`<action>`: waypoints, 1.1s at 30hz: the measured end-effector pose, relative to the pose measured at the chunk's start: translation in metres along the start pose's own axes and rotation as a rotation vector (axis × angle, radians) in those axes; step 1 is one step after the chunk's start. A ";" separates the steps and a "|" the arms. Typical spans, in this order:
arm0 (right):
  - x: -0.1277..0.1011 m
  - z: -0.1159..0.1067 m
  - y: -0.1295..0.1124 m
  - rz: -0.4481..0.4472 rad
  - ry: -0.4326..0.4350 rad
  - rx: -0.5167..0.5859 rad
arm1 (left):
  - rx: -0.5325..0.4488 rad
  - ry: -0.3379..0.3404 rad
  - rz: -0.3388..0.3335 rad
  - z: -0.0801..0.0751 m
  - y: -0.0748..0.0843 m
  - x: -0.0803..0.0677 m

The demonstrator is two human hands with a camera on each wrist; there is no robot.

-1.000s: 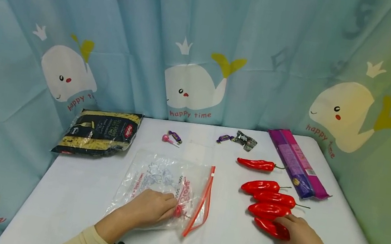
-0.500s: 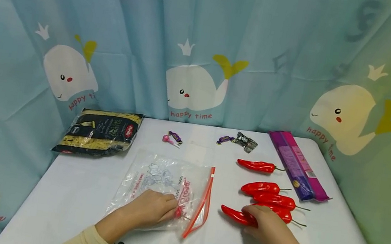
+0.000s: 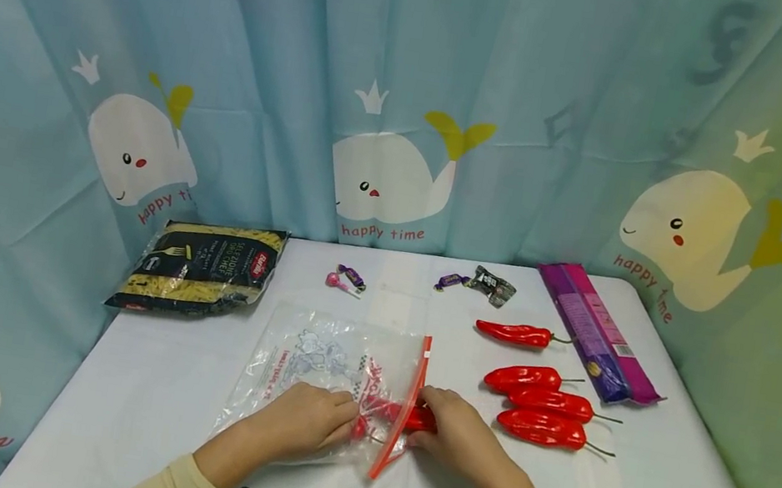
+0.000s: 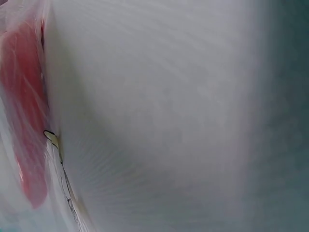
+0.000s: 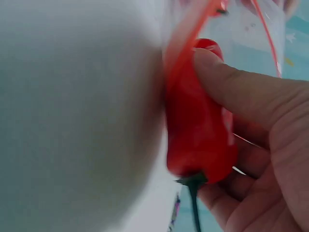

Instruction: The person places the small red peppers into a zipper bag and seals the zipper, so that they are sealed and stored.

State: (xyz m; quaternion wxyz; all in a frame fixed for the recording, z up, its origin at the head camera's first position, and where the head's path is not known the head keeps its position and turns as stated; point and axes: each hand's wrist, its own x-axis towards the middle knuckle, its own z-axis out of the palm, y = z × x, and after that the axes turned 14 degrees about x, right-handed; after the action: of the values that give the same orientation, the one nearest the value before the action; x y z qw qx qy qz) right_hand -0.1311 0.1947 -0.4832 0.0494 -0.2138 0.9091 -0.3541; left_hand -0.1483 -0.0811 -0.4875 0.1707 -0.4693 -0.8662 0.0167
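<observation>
A clear zip bag (image 3: 293,339) with a red zip edge (image 3: 424,359) lies on the table, its mouth toward the right. My left hand (image 3: 304,421) grips the bag near its mouth, fingertips mostly hidden. Close to those fingers, a red chili pepper (image 3: 359,427) shows through the plastic; the left wrist view also has a red pepper (image 4: 24,87) behind film. My right hand (image 3: 464,436) holds another red chili pepper (image 5: 200,125) between thumb and fingers, tip first inside the bag mouth, green stem pointing back out.
Several red chili peppers (image 3: 546,427) lie to the right, beside a purple-pink packet (image 3: 597,334). A black-and-yellow pasta bag (image 3: 201,266) sits back left. A pink lollipop (image 3: 333,278) and small wrapped sweets (image 3: 492,286) lie at the back, before a whale-print curtain (image 3: 535,88).
My right hand has taken the nearest pepper from the row and carried it left into the bag's mouth. The left hand has stayed in place on the bag.
</observation>
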 end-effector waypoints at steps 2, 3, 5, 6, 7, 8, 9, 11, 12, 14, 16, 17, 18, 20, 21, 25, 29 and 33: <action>0.000 0.002 -0.001 0.009 0.016 0.026 | -0.003 -0.006 -0.002 0.000 0.000 0.001; -0.002 0.001 -0.001 0.017 0.024 0.034 | -0.003 -0.010 -0.004 0.000 0.000 0.001; -0.007 -0.005 -0.003 0.050 0.031 0.047 | -0.007 -0.017 -0.008 -0.001 0.000 0.001; -0.010 -0.009 -0.003 0.073 0.035 0.047 | -0.009 -0.020 -0.009 -0.001 0.001 0.002; -0.014 -0.014 -0.004 0.101 0.039 0.043 | -0.012 -0.022 -0.010 -0.001 0.000 0.002; -0.018 -0.019 -0.004 0.130 0.041 0.031 | -0.014 -0.025 -0.011 -0.001 0.000 0.002; -0.022 -0.024 -0.004 0.161 0.043 0.014 | -0.016 -0.027 -0.013 -0.002 0.000 0.002; -0.030 -0.034 -0.004 0.228 0.042 -0.017 | -0.016 -0.026 -0.017 -0.002 -0.001 0.002; -0.033 -0.037 -0.003 0.253 0.039 -0.033 | -0.015 -0.025 -0.019 -0.002 -0.001 0.002; -0.038 -0.042 -0.002 0.293 0.024 -0.063 | -0.010 -0.025 -0.023 -0.001 -0.002 0.002; -0.042 -0.045 0.000 0.311 0.020 -0.083 | -0.008 -0.024 -0.024 -0.001 -0.003 0.001; -0.042 -0.045 0.001 0.313 0.021 -0.089 | -0.008 -0.024 -0.024 -0.002 -0.003 0.001; -0.043 -0.044 0.002 0.309 0.024 -0.094 | -0.008 -0.023 -0.023 -0.002 -0.003 0.001; -0.044 -0.042 0.004 0.292 0.036 -0.097 | -0.011 -0.020 -0.022 -0.002 -0.003 0.001; -0.043 -0.041 0.005 0.283 0.042 -0.093 | -0.012 -0.017 -0.021 -0.003 -0.003 0.001; -0.039 -0.038 0.006 0.316 0.041 -0.058 | -0.019 -0.020 -0.019 -0.004 -0.001 0.001; -0.035 -0.037 0.006 0.367 0.038 -0.030 | -0.022 -0.026 -0.016 -0.004 0.001 0.001; -0.030 -0.033 0.008 0.366 0.031 0.010 | -0.029 -0.025 -0.014 -0.003 0.002 0.000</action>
State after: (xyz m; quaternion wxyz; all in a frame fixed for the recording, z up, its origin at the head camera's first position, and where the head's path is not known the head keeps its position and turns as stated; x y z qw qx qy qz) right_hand -0.1146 0.2329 -0.4656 0.1001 -0.0391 0.9317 -0.3469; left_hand -0.1455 -0.0802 -0.4852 0.1533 -0.4655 -0.8716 0.0090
